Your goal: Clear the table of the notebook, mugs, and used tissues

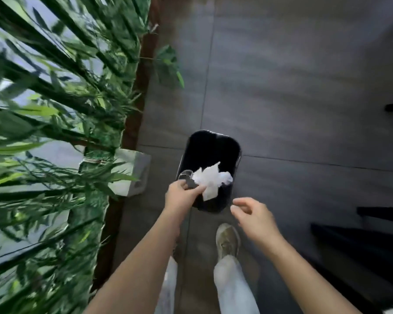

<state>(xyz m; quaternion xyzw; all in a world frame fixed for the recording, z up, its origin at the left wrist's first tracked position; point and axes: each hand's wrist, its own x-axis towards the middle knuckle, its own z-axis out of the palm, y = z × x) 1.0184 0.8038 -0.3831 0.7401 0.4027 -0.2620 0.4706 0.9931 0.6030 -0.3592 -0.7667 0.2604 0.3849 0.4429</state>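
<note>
Disposal step: my left hand [182, 196] fingers pinch crumpled white paper tissues [210, 179] above the glossy black plastic bin [210, 152] at twelve o'clock; my right hand [254, 217], at three o'clock, hangs open, empty. Next, I judge: release them inside.

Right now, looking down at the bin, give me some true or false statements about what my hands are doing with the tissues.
1. The left hand holds white tissues over the black bin. True.
2. The right hand grips a mug. False: it is open and holds nothing.
3. The bin stands on the grey tiled floor. True.
4. The green plants are on the person's right. False: they are on the left.
</note>
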